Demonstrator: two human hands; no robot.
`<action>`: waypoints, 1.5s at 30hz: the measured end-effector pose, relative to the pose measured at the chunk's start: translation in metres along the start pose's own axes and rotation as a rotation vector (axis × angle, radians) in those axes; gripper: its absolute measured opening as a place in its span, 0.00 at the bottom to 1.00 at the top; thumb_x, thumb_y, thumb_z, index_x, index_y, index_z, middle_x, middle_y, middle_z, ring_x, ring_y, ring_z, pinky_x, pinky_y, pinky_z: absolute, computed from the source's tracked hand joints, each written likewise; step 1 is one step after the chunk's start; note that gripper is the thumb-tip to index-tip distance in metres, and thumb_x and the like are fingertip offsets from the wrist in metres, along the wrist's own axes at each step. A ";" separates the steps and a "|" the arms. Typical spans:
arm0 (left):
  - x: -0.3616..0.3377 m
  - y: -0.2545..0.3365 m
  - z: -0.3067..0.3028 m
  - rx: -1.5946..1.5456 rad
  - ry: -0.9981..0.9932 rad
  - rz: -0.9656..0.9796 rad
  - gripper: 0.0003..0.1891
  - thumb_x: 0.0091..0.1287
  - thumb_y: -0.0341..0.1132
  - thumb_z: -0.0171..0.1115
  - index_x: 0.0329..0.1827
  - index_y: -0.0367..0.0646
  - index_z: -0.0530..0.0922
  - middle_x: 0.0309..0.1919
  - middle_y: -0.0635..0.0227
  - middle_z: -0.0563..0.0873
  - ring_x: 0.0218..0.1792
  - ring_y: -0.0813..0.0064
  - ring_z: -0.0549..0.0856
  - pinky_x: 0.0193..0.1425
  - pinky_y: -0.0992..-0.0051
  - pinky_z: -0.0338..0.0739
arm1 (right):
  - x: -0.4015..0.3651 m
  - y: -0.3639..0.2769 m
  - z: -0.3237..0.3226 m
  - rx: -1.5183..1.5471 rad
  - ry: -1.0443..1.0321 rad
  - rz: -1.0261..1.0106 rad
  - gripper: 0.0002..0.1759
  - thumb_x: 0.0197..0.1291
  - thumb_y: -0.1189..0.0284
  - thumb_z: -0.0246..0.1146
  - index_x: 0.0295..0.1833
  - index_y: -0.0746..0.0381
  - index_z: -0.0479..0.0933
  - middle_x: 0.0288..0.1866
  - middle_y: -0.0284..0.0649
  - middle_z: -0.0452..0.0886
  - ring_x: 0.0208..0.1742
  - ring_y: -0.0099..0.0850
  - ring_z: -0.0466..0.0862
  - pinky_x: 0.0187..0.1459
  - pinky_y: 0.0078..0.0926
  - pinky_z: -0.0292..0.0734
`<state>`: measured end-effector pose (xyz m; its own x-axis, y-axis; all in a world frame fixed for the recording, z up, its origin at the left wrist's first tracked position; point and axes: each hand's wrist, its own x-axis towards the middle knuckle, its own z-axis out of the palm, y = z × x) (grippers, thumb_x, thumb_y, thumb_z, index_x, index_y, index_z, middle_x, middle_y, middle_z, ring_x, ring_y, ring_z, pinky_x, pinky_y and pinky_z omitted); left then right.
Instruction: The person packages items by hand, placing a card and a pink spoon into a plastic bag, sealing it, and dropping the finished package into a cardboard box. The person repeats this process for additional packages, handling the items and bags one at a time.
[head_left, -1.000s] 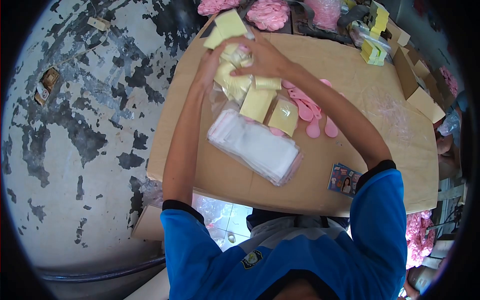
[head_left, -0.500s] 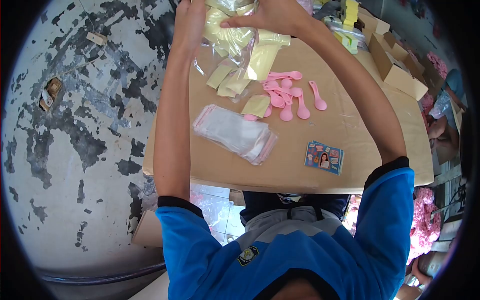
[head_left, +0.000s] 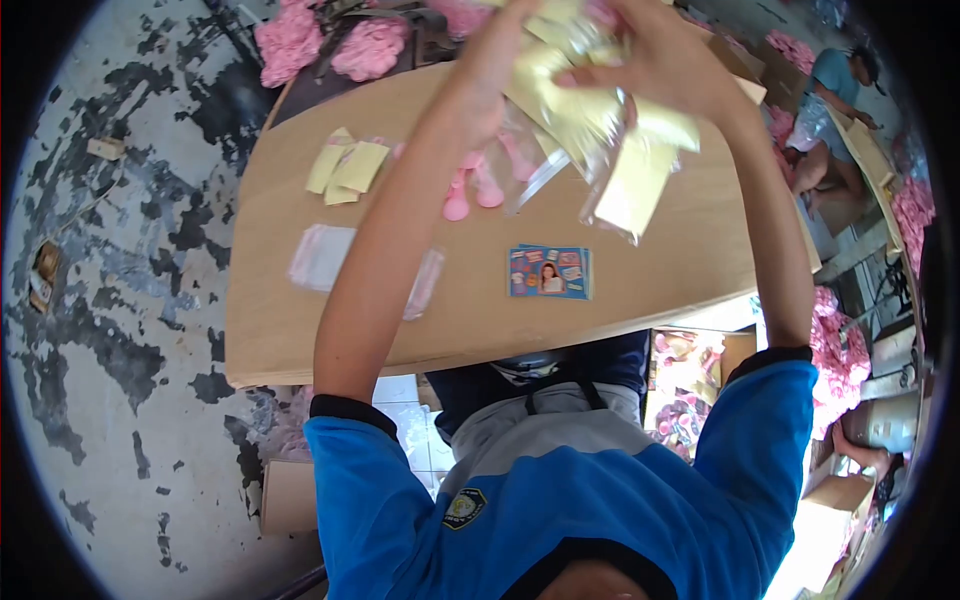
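Note:
A clear plastic bag of yellow packets [head_left: 575, 100] is held up over the far side of the table. My right hand [head_left: 670, 65] is closed on its right side, the thumb lying across the front. Against the bag's left side is my left hand [head_left: 485, 80], blurred, with its fingers cut off by the top edge. Below the bag are several pink spoons [head_left: 485, 185], partly covered by my left forearm. A few yellow packets [head_left: 350, 168] lie to the left. Nearer me are a stack of clear plastic sleeves [head_left: 322, 258], half hidden by my arm, and a small pile of printed cards [head_left: 550, 272].
The brown-covered table [head_left: 640, 290] has a curved edge. Pink bundles [head_left: 370, 48] sit beyond it. Another person [head_left: 838, 85] sits at the far right near cardboard boxes. An open box of pink items [head_left: 688, 375] stands below the table's near edge.
The bag and both hands have moved right, clear of the loose yellow packets, which stay on the table. The view has also shifted, showing more of the far side.

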<state>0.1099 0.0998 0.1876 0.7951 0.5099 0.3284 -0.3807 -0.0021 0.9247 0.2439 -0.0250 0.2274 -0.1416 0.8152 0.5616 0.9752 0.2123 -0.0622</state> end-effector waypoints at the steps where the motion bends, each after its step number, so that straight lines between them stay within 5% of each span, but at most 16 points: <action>1: -0.005 -0.012 0.016 0.008 0.051 -0.122 0.29 0.73 0.54 0.49 0.68 0.41 0.68 0.59 0.60 0.79 0.59 0.67 0.79 0.57 0.67 0.78 | -0.020 0.014 0.015 0.111 0.029 0.188 0.44 0.43 0.57 0.78 0.68 0.50 0.70 0.65 0.45 0.72 0.65 0.42 0.72 0.66 0.35 0.68; 2: -0.013 -0.025 0.033 0.020 0.100 -0.249 0.30 0.72 0.54 0.50 0.68 0.43 0.68 0.60 0.61 0.77 0.63 0.66 0.76 0.59 0.63 0.75 | -0.043 0.026 0.024 0.179 0.040 0.192 0.43 0.43 0.57 0.79 0.67 0.50 0.71 0.65 0.47 0.72 0.66 0.43 0.71 0.65 0.37 0.68; 4: 0.000 -0.068 0.049 0.027 -0.014 -0.182 0.33 0.70 0.57 0.51 0.71 0.43 0.66 0.65 0.61 0.74 0.67 0.66 0.71 0.71 0.62 0.61 | -0.085 0.045 0.030 0.303 0.079 0.197 0.43 0.42 0.56 0.79 0.67 0.49 0.71 0.64 0.49 0.72 0.68 0.45 0.69 0.65 0.40 0.69; 7: -0.004 -0.094 0.092 0.184 -0.005 -0.132 0.33 0.70 0.55 0.52 0.67 0.36 0.68 0.61 0.58 0.76 0.63 0.67 0.73 0.66 0.67 0.68 | -0.139 0.037 0.022 0.308 0.224 0.304 0.41 0.41 0.64 0.80 0.65 0.55 0.73 0.60 0.39 0.77 0.59 0.37 0.76 0.59 0.35 0.71; 14: 0.006 -0.123 0.169 0.330 -0.269 -0.117 0.33 0.69 0.55 0.54 0.64 0.34 0.71 0.53 0.56 0.82 0.54 0.68 0.80 0.59 0.71 0.72 | -0.234 0.052 0.017 0.291 0.480 0.571 0.45 0.37 0.66 0.83 0.65 0.61 0.72 0.59 0.40 0.77 0.58 0.31 0.76 0.57 0.29 0.72; 15: 0.008 -0.133 0.180 0.314 -0.284 -0.105 0.34 0.67 0.57 0.55 0.63 0.33 0.72 0.51 0.53 0.83 0.53 0.64 0.82 0.58 0.69 0.74 | -0.246 0.058 0.023 0.372 0.569 0.489 0.48 0.35 0.67 0.84 0.66 0.64 0.71 0.59 0.40 0.77 0.57 0.29 0.76 0.55 0.27 0.73; 20: 0.001 -0.173 0.237 0.342 -0.455 -0.088 0.38 0.63 0.61 0.56 0.63 0.33 0.72 0.48 0.47 0.85 0.51 0.56 0.85 0.57 0.66 0.77 | -0.312 0.038 0.016 0.250 0.697 0.690 0.49 0.36 0.68 0.84 0.66 0.65 0.68 0.61 0.43 0.75 0.59 0.30 0.76 0.56 0.28 0.73; 21: -0.007 -0.170 0.250 0.333 -0.514 -0.089 0.31 0.68 0.56 0.55 0.60 0.36 0.77 0.48 0.56 0.85 0.50 0.67 0.84 0.57 0.71 0.75 | -0.329 0.034 0.012 0.174 0.708 0.712 0.49 0.36 0.68 0.84 0.66 0.65 0.68 0.61 0.43 0.74 0.60 0.31 0.76 0.56 0.28 0.73; 25: -0.029 -0.193 0.306 0.282 -0.698 -0.022 0.33 0.66 0.59 0.56 0.61 0.37 0.77 0.49 0.54 0.85 0.53 0.65 0.84 0.59 0.69 0.74 | -0.392 0.008 -0.001 0.062 0.813 0.858 0.51 0.35 0.68 0.84 0.67 0.68 0.65 0.63 0.45 0.72 0.64 0.35 0.73 0.64 0.32 0.68; 30: -0.067 -0.233 0.372 0.151 -1.012 -0.281 0.37 0.64 0.62 0.57 0.64 0.38 0.74 0.52 0.55 0.85 0.54 0.62 0.83 0.62 0.70 0.72 | -0.469 -0.035 -0.002 -0.178 0.881 1.138 0.51 0.34 0.69 0.83 0.67 0.65 0.66 0.63 0.45 0.72 0.66 0.37 0.71 0.67 0.37 0.64; 39: -0.123 -0.367 0.412 -0.254 -1.217 -0.613 0.42 0.62 0.67 0.55 0.71 0.43 0.68 0.62 0.62 0.75 0.65 0.67 0.71 0.70 0.67 0.63 | -0.548 -0.049 0.020 -0.119 0.585 1.416 0.47 0.38 0.68 0.82 0.66 0.63 0.67 0.61 0.45 0.74 0.61 0.39 0.77 0.58 0.38 0.78; 42: -0.133 -0.395 0.405 -0.272 -1.100 -0.779 0.43 0.62 0.67 0.54 0.72 0.43 0.66 0.66 0.61 0.71 0.67 0.66 0.69 0.71 0.65 0.62 | -0.575 -0.029 0.033 -0.202 0.308 1.385 0.44 0.39 0.67 0.80 0.66 0.54 0.70 0.59 0.45 0.76 0.61 0.43 0.78 0.58 0.40 0.78; 45: -0.144 -0.427 0.393 -0.198 -0.954 -0.915 0.45 0.63 0.68 0.52 0.75 0.45 0.61 0.66 0.62 0.69 0.68 0.65 0.67 0.69 0.63 0.66 | -0.590 -0.008 0.050 -0.218 0.134 1.343 0.41 0.39 0.64 0.80 0.63 0.50 0.73 0.70 0.48 0.65 0.61 0.44 0.76 0.58 0.42 0.78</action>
<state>0.3433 -0.3107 -0.1793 0.7853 -0.5360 -0.3099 0.4655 0.1812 0.8663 0.3107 -0.4806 -0.1450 0.9320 0.2644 0.2481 0.3565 -0.7924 -0.4949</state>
